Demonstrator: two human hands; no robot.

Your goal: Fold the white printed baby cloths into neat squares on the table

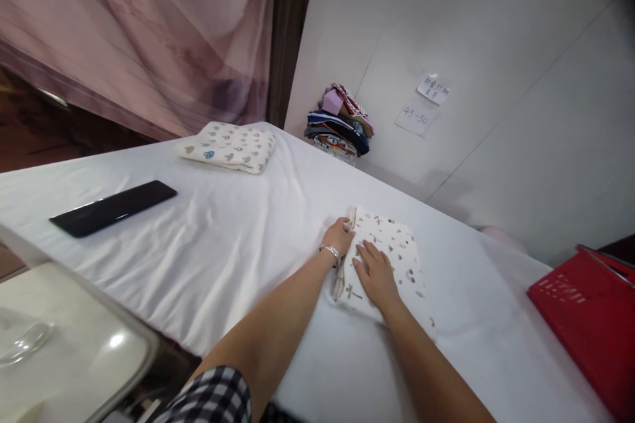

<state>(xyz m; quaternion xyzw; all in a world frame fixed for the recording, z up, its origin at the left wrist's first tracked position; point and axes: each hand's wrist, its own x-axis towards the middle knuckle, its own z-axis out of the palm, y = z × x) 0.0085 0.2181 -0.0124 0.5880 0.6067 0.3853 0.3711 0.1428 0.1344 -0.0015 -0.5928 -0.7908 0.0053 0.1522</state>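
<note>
A folded white cloth (404, 258) with small grey and brown prints lies on the white-covered table (228, 231). My left hand (340, 235), with a silver bracelet at the wrist, is closed on the cloth's left folded edge; part of its fingers is hidden in the fabric. Flat on top of the same cloth rests my right hand (377, 274), fingers stretched out and a little apart. Farther back to the left lies another folded cloth (231, 145), printed with grey, red and blue mushroom shapes.
A long black flat object (116, 207) lies at the table's left. Folded clothes (340, 122) are stacked by the wall beyond the far edge. A red bag (583, 317) stands at the right. Lower left is a pale glossy surface (84, 324). Pink curtains hang behind.
</note>
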